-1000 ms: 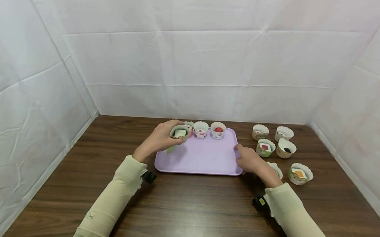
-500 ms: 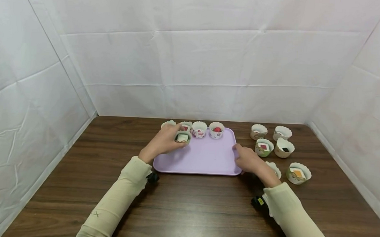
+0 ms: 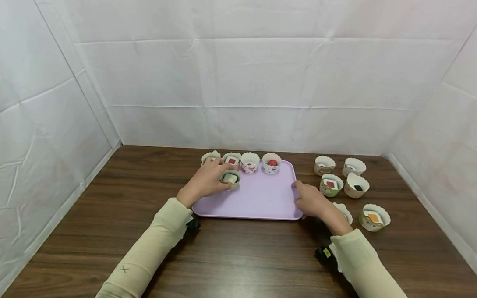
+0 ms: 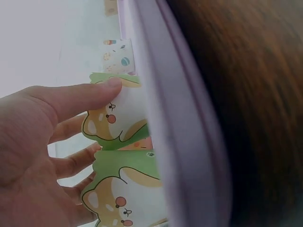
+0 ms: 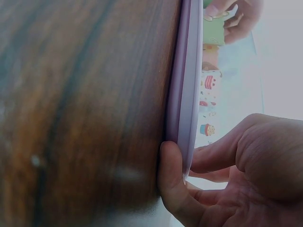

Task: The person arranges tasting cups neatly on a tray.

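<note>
A green paper cupcake cup [image 3: 230, 178] with a white filling is pinched between the thumb and fingers of my left hand [image 3: 207, 177], at the left part of the purple tray [image 3: 260, 198]. Its printed dog side [image 4: 130, 106] faces the left wrist camera, with the thumb laid across it. The left hand covers the cup's left side in the head view. My right hand [image 3: 312, 200] grips the tray's right edge; in the right wrist view one finger [image 5: 173, 158] presses the outer side of the rim. Behind, a row of cups includes one with a red-centred square [image 3: 232, 160] and one with a strawberry-red piece [image 3: 271, 163].
Right of the tray, several filled paper cups stand on the brown wooden table [image 3: 234, 263], among them one with an orange square [image 3: 373, 217] and one with a black piece [image 3: 356, 186]. One cup [image 3: 343, 212] is partly hidden behind the right hand. White sheeting [image 3: 256, 79] encloses the table.
My left hand has moved slightly right and lowered the green cup toward the tray, uncovering the back-left cups. The right hand keeps its place on the tray edge.
</note>
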A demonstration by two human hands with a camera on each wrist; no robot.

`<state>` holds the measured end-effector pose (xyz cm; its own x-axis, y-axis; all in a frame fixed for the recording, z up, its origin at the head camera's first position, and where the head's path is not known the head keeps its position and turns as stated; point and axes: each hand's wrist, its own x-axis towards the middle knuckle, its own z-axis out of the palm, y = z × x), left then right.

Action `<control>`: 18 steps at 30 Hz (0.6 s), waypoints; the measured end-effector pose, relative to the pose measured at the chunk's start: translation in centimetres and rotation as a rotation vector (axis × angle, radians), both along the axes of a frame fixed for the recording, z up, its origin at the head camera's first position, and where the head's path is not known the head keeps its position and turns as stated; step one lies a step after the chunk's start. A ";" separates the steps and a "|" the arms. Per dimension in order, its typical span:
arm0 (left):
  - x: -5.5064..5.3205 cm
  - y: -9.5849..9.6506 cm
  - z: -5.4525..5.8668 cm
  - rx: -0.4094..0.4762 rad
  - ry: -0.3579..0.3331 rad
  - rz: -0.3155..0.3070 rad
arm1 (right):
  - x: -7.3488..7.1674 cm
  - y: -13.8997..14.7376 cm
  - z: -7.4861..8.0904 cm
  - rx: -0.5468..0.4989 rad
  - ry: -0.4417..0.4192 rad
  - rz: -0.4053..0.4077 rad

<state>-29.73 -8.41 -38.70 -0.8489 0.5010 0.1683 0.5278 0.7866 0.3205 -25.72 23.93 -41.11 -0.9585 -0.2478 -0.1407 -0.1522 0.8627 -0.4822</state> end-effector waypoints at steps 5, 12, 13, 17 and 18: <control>0.0 0.3 -0.1 -0.019 0.021 -0.005 | -0.2 0.1 -0.1 0.003 -0.012 -0.005; 0.0 0.5 -0.2 -0.030 0.028 0.008 | -0.2 0.0 0.1 0.006 -0.025 -0.013; 0.0 0.5 -0.2 -0.031 0.027 0.008 | -0.2 0.0 0.2 0.004 -0.027 -0.014; 0.0 0.4 -0.1 -0.023 0.012 0.013 | 0.0 -0.1 0.1 0.002 -0.026 -0.013; 0.0 0.4 -0.1 -0.014 0.005 0.017 | 0.0 -0.1 0.1 0.003 -0.024 -0.012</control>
